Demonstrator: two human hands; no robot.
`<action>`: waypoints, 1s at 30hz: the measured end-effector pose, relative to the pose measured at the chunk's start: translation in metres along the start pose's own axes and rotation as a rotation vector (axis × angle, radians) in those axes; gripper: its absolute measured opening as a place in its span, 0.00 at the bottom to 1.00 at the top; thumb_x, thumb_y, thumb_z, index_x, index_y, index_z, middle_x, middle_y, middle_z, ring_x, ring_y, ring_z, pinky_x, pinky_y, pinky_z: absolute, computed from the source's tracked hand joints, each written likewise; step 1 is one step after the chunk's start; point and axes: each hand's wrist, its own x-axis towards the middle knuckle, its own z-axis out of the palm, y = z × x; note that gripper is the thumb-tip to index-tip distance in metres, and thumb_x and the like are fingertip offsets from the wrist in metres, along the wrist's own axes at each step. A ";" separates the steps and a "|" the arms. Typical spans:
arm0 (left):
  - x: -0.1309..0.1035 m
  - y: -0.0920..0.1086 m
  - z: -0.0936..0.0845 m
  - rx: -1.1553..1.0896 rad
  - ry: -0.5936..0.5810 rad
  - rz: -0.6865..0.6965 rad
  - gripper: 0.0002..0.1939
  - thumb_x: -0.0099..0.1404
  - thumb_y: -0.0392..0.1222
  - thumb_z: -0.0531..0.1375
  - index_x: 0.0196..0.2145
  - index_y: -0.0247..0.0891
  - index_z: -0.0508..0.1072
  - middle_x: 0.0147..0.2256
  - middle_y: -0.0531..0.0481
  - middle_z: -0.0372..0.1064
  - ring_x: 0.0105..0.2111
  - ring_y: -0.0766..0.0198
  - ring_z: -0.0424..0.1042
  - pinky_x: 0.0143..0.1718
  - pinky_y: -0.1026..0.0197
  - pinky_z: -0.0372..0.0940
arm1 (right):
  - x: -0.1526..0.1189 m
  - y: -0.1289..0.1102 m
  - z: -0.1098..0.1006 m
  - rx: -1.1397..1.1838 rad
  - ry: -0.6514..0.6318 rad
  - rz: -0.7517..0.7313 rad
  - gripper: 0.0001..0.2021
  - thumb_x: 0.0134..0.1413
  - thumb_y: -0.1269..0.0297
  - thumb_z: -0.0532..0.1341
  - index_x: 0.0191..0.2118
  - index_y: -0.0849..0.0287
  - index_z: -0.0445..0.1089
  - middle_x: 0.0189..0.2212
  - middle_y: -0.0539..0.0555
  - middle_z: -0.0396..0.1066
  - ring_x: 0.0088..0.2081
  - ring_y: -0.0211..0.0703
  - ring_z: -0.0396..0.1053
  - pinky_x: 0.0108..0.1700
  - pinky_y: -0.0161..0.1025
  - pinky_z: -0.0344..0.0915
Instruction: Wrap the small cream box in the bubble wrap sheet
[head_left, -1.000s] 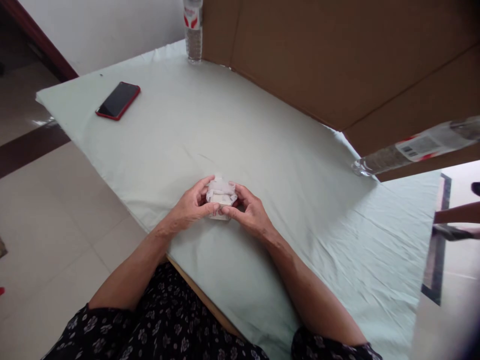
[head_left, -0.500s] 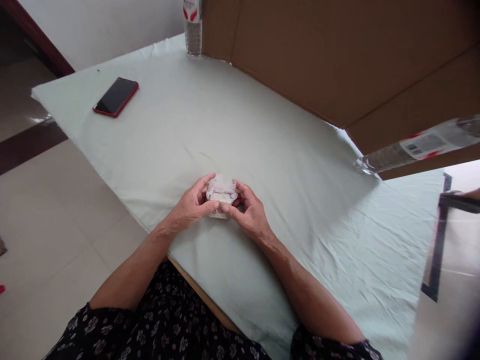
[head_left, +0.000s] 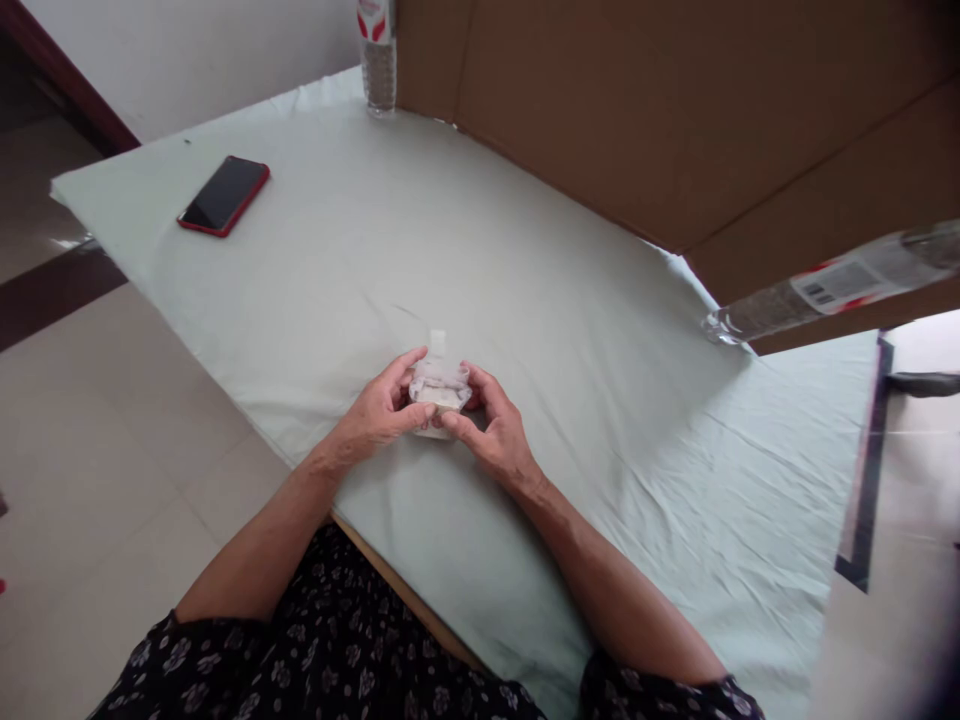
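Between my two hands is a small pale packet (head_left: 441, 392) with crinkled, see-through plastic on its far part. A short whitish tab (head_left: 438, 342) stands out from its far side. The fingers of my left hand (head_left: 382, 405) curl round the left side, with the thumb on the near edge. On the right side, my right hand (head_left: 491, 420) grips it the same way, and the two thumb tips nearly meet. The packet is low over the pale green tablecloth (head_left: 480, 260), close to the near edge. Fingers cover parts of its sides and front, and its contents cannot be made out.
A phone with a red case (head_left: 224, 196) lies at the far left of the table. A large brown cardboard panel (head_left: 585, 110) stands at the back right, with an upright plastic bottle (head_left: 379, 75) at its left end and another plastic bottle (head_left: 825, 290) at its right.
The whitish tab now shows clearly above the packet's far side, where only a faint bit showed before. Both hands keep their hold. The whole view has shifted slightly.
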 end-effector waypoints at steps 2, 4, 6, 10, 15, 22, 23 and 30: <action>0.001 -0.002 0.000 -0.015 -0.012 0.010 0.48 0.60 0.49 0.68 0.70 0.33 0.52 0.60 0.32 0.69 0.55 0.49 0.74 0.49 0.56 0.73 | 0.001 0.002 0.000 0.051 0.008 0.008 0.37 0.56 0.41 0.65 0.65 0.56 0.63 0.55 0.62 0.72 0.47 0.50 0.72 0.52 0.51 0.71; 0.001 -0.003 0.000 -0.031 -0.015 0.022 0.49 0.60 0.50 0.68 0.70 0.33 0.52 0.60 0.31 0.68 0.56 0.48 0.74 0.50 0.55 0.72 | 0.001 0.004 0.000 0.071 0.013 0.014 0.37 0.56 0.41 0.65 0.65 0.56 0.62 0.55 0.62 0.72 0.48 0.50 0.72 0.52 0.50 0.71; 0.001 -0.004 0.001 -0.038 -0.011 0.030 0.48 0.60 0.50 0.68 0.70 0.33 0.52 0.60 0.31 0.68 0.56 0.48 0.74 0.51 0.54 0.72 | 0.002 0.005 0.000 0.060 0.010 0.011 0.37 0.55 0.43 0.67 0.65 0.55 0.62 0.54 0.61 0.72 0.48 0.49 0.72 0.52 0.49 0.70; 0.000 -0.001 0.002 -0.045 0.011 0.042 0.48 0.59 0.47 0.68 0.70 0.32 0.52 0.58 0.33 0.70 0.54 0.50 0.75 0.49 0.56 0.71 | 0.002 0.006 0.002 0.057 0.013 0.011 0.36 0.54 0.46 0.68 0.65 0.56 0.63 0.52 0.60 0.72 0.44 0.46 0.70 0.50 0.48 0.70; -0.002 0.004 0.004 -0.016 0.037 0.049 0.47 0.58 0.43 0.68 0.70 0.32 0.53 0.54 0.36 0.73 0.47 0.56 0.77 0.44 0.60 0.71 | -0.002 0.009 0.005 0.071 0.038 0.018 0.35 0.54 0.47 0.68 0.65 0.53 0.63 0.51 0.59 0.72 0.41 0.45 0.70 0.49 0.49 0.70; -0.003 0.001 0.002 -0.029 0.035 0.041 0.46 0.60 0.43 0.67 0.70 0.34 0.52 0.53 0.39 0.72 0.47 0.58 0.76 0.42 0.62 0.71 | 0.000 0.009 0.005 0.089 0.036 0.030 0.37 0.53 0.45 0.69 0.65 0.54 0.63 0.50 0.59 0.72 0.43 0.46 0.71 0.50 0.48 0.70; -0.003 0.000 0.002 -0.037 0.030 0.044 0.46 0.60 0.43 0.67 0.71 0.35 0.52 0.53 0.39 0.72 0.47 0.58 0.76 0.41 0.62 0.71 | 0.001 0.009 0.004 0.091 0.031 0.033 0.37 0.53 0.45 0.69 0.65 0.54 0.63 0.50 0.59 0.72 0.43 0.46 0.71 0.50 0.48 0.70; -0.002 -0.003 0.001 -0.073 0.038 0.026 0.48 0.58 0.45 0.68 0.71 0.35 0.53 0.54 0.37 0.72 0.51 0.53 0.75 0.45 0.58 0.72 | 0.009 0.003 -0.004 0.202 -0.006 0.099 0.33 0.53 0.42 0.67 0.59 0.55 0.69 0.46 0.57 0.73 0.42 0.45 0.71 0.48 0.45 0.69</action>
